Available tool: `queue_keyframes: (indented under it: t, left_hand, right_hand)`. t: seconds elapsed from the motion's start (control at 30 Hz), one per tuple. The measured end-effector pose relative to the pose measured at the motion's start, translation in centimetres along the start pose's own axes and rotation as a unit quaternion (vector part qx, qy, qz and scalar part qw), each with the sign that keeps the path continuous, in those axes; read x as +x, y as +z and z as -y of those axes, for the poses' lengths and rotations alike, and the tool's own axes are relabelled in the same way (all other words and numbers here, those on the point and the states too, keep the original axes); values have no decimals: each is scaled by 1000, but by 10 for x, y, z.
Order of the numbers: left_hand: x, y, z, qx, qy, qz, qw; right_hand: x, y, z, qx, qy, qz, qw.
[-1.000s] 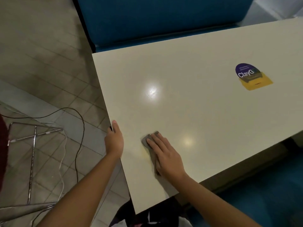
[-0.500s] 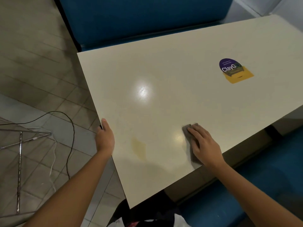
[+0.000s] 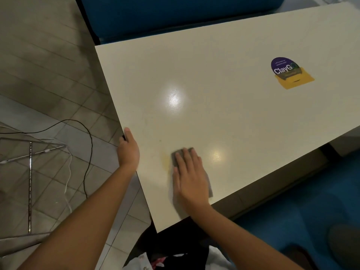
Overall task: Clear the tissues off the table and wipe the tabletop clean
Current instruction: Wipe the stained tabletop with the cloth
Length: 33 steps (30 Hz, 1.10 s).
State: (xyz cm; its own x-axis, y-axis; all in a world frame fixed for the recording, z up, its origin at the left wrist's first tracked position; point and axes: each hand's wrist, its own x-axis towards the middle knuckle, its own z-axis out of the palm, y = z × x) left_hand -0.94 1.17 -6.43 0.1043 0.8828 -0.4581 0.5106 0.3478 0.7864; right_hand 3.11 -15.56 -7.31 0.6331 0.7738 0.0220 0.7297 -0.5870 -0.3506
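Now the flat right hand [image 3: 190, 176] is pressing the cloth [image 3: 210, 189] down, left hand [image 3: 128, 152] gripping the worktop [image 3: 214, 75] edge; likely next: the stain [image 3: 165, 161] at the cloth's nine o'clock.

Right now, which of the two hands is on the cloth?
The right hand, fingers flat on the grey cloth. The left hand has no cloth; it holds the edge of the table.

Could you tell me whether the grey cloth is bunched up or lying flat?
Flat: the thin grey wiping cloth lies spread under the straight-fingered right hand.
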Motion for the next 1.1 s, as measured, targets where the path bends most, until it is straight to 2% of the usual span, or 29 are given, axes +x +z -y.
queue_keyframes:
  t: [0.17, 0.27, 0.4, 0.53, 0.6, 0.63, 0.73, 0.83, 0.9, 0.97, 1.1]
  left_hand:
    - [0, 1, 1, 1, 0, 1, 1000]
    - [-1, 1, 0, 8, 1, -2, 1000]
    - [0, 1, 1, 5, -1, -1, 1000]
    - [0, 1, 0, 9, -8, 8, 1000]
    - [0, 0, -1, 12, -10, 17, 1000]
    - [0, -1, -1, 11, -11, 26, 1000]
    - [3, -8, 2, 7, -16, 63, 998]
    - [11, -18, 16, -17, -46, 107, 993]
    - [10, -25, 22, -50, -71, 125, 988]
    - [7, -28, 26, -75, -78, 140, 984]
    - [0, -31, 26, -104, -59, 154, 981]
  right_hand:
    - [-12, -12, -13, 14, -179, 46, 983]
    - [-10, -27, -52, 27, -220, 56, 974]
    - [-8, -33, -72, 41, -93, 6, 995]
    - [-6, -8, -38, 25, 14, -42, 999]
    - [-2, -2, -17, 24, 24, -33, 999]
    - [-1, -1, -9, 12, 6, -25, 1000]
    - [-3, -1, 0, -42, -134, 6, 990]
    - [7, -11, -21, -11, -231, 81, 970]
    - [26, -17, -38, 4, -280, 98, 955]
    - [51, -17, -44, 20, -241, 58, 969]
    - [89, -6, -19, -1, -84, -6, 996]
